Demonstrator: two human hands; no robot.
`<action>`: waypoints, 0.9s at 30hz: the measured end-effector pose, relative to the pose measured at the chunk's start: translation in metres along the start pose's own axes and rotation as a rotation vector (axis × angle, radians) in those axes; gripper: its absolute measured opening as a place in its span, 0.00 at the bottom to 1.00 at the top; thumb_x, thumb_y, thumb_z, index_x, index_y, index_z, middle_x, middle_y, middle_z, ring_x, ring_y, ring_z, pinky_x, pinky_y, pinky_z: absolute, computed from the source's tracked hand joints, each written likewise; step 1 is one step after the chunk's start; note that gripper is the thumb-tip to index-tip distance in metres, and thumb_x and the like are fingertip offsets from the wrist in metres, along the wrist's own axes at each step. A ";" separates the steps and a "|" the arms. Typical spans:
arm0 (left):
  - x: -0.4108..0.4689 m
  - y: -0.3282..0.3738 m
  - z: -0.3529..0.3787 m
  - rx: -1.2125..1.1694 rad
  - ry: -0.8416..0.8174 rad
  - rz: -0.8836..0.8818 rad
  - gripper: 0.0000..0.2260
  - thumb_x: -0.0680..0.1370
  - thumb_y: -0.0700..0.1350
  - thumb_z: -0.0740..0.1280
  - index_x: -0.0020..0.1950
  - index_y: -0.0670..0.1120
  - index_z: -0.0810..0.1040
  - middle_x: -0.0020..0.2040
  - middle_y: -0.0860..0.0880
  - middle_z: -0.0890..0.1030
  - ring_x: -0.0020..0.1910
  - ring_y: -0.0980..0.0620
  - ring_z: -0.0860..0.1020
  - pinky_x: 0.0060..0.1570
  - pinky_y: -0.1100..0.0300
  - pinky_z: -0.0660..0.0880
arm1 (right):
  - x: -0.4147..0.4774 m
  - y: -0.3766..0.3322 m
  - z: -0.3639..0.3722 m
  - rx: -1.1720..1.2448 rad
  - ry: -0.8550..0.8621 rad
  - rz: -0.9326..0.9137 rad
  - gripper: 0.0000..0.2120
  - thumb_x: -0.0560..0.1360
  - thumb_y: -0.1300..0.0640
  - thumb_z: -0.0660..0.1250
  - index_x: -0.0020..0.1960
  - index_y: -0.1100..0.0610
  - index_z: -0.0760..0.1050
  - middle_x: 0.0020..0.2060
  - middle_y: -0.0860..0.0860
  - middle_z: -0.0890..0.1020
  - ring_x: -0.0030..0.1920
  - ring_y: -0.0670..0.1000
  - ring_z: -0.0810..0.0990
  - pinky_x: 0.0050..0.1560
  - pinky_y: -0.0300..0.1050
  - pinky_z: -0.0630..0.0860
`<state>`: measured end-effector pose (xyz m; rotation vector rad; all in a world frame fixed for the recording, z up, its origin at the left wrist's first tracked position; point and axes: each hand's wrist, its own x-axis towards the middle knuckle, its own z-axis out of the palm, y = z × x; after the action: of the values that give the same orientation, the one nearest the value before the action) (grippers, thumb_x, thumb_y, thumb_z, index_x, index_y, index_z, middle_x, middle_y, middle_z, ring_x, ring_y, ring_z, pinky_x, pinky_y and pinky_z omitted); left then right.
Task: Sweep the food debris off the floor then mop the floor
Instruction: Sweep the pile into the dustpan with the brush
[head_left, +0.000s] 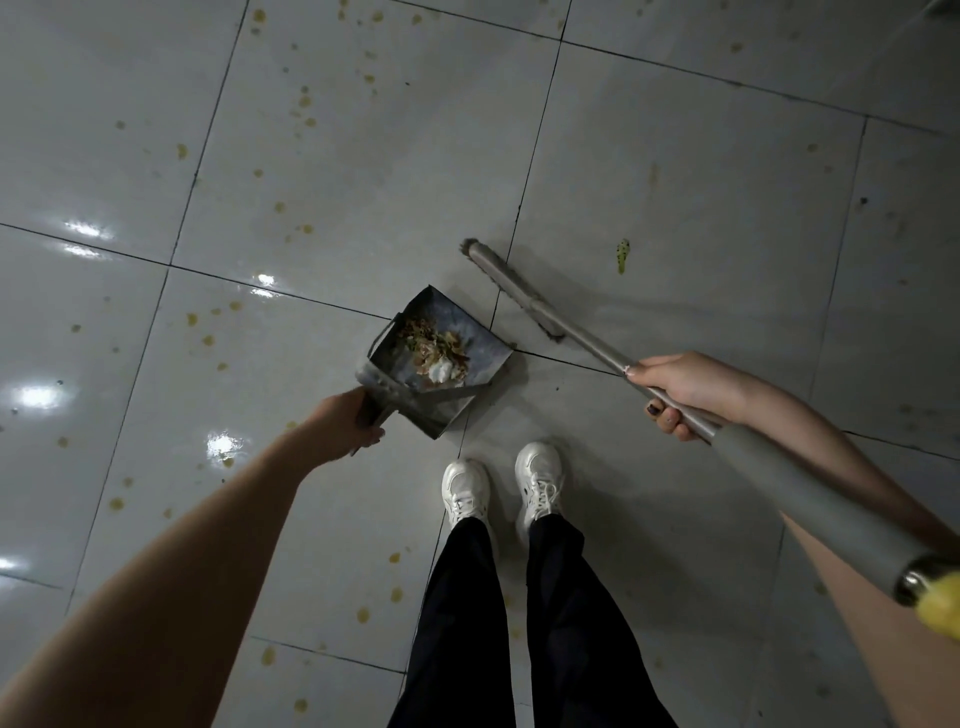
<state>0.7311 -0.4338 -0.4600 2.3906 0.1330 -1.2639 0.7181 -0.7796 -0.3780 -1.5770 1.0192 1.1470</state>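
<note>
Head view: one dustpan is seen over a tiled floor, held tilted. Whether it touches the tiles cannot be told. Its handle is gripped by the left hand, the fingers curled round it. One heap of debris, brown and green with a white lump, is held inside the dustpan.

One broom is counted. Its long narrow head is laid on the floor just right of and beyond the dustpan, apart from it. The metal shaft is gripped by the right hand, well right of the dustpan, with the fingers wrapped round it.

One green scrap is left on the floor farther right. The broom head is placed between it and the dustpan. Many yellow spots are scattered beyond, left of and nearer than the dustpan.

Two white shoes are planted side by side just nearer than the dustpan, below black trousers.
</note>
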 end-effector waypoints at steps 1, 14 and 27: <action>0.002 0.002 -0.003 -0.024 -0.008 0.020 0.08 0.75 0.37 0.66 0.53 0.40 0.70 0.35 0.47 0.78 0.28 0.53 0.75 0.24 0.69 0.71 | 0.000 0.001 0.001 -0.016 0.019 -0.009 0.15 0.81 0.53 0.56 0.66 0.56 0.68 0.30 0.52 0.65 0.12 0.42 0.63 0.16 0.28 0.63; 0.017 0.045 -0.019 0.394 -0.072 0.108 0.26 0.78 0.40 0.62 0.73 0.39 0.55 0.45 0.39 0.78 0.39 0.46 0.75 0.36 0.59 0.70 | -0.005 0.018 0.004 -0.267 0.214 0.112 0.15 0.82 0.56 0.54 0.64 0.62 0.67 0.29 0.55 0.68 0.25 0.50 0.68 0.20 0.37 0.66; 0.038 0.053 -0.009 0.378 -0.093 0.093 0.25 0.78 0.41 0.62 0.72 0.42 0.55 0.44 0.40 0.78 0.38 0.46 0.76 0.36 0.57 0.75 | 0.010 0.018 0.048 -0.257 0.003 0.098 0.16 0.81 0.59 0.56 0.35 0.61 0.66 0.26 0.55 0.69 0.17 0.49 0.69 0.15 0.34 0.66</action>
<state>0.7746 -0.4826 -0.4690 2.6035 -0.2653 -1.4594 0.6931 -0.7385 -0.3986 -1.7443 0.9908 1.3873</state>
